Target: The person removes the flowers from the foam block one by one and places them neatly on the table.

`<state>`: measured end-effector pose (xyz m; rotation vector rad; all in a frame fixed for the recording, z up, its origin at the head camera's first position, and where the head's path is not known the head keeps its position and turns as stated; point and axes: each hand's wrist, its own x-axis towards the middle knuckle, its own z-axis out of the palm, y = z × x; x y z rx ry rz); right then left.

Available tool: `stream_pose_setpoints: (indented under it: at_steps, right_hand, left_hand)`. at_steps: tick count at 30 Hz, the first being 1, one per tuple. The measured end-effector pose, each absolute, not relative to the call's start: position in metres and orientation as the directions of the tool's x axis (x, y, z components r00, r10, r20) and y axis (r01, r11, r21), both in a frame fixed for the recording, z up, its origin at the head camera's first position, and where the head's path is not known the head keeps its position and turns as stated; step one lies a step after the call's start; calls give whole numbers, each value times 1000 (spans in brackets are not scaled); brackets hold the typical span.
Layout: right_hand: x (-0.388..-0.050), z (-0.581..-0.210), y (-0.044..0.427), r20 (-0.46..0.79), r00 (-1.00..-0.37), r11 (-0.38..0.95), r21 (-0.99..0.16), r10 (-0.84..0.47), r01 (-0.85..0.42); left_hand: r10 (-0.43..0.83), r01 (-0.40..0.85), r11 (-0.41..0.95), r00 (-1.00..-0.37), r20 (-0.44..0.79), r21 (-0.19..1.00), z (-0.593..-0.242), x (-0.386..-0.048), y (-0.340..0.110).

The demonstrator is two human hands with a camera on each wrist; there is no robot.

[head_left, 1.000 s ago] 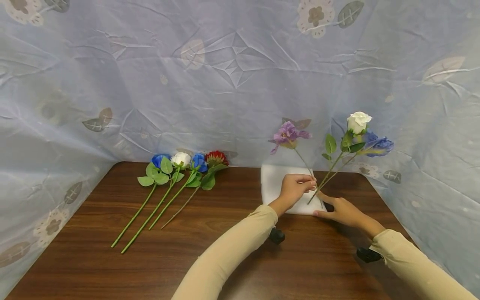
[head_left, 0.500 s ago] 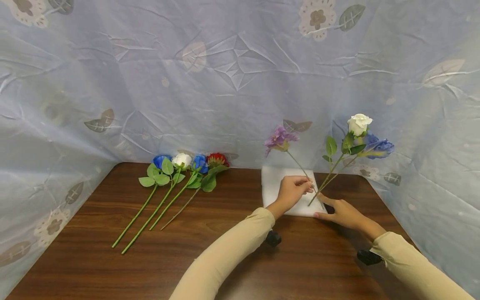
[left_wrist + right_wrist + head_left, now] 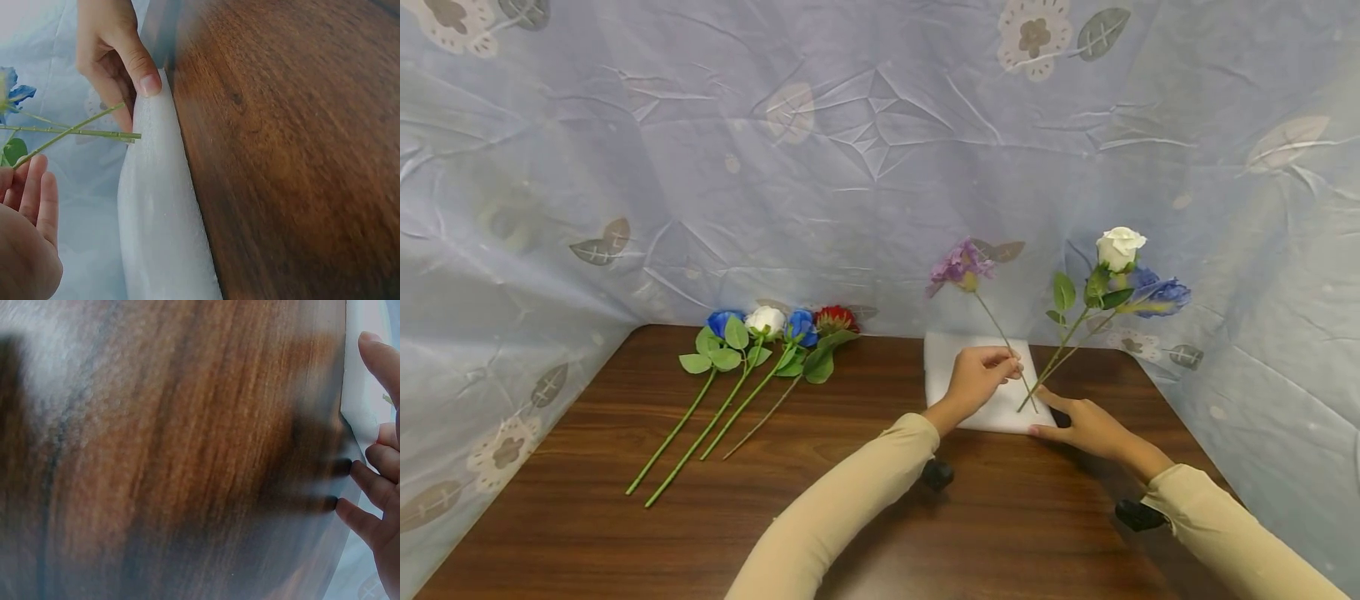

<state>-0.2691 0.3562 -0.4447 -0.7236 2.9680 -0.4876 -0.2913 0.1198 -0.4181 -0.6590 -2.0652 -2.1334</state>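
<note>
My left hand (image 3: 976, 382) pinches the thin stem of a purple iris (image 3: 961, 265), whose bloom leans left. The free lower end of this stem (image 3: 75, 128) crosses in front of the other stems in the left wrist view. A white foam block (image 3: 943, 367) lies on the table beneath it. My right hand (image 3: 1090, 425) grips the block's front right corner, thumb (image 3: 149, 84) on its near edge, other fingers (image 3: 372, 481) spread on the far side. A white rose (image 3: 1120, 248) and a blue iris (image 3: 1157, 293) lean right, their stems meeting the foam; how deep they go cannot be seen.
On the left of the wooden table (image 3: 850, 500) lie several flowers side by side: a blue rose (image 3: 725, 322), a white rose (image 3: 765, 321), another blue rose (image 3: 801, 327) and a red flower (image 3: 837, 318). A patterned cloth (image 3: 880, 167) hangs behind and at both sides.
My left hand has shifted slightly left and the purple iris has swung left with it, its lower stem now showing over the foam. The right hand stays on the block.
</note>
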Motion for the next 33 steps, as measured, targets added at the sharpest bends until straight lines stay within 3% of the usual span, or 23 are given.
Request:
stream_pose_setpoints:
  at_steps: [15, 33]
  right_hand:
    - [-270, -446, 357, 27, -888, 843, -304, -458, -444]
    - [-270, -446, 358, 24, -888, 845, -298, -458, -444]
  left_hand:
    - [289, 402, -79, -867, 407, 912, -417, -292, 89]
    - [361, 353, -14, -871, 334, 936, -410, -301, 41]
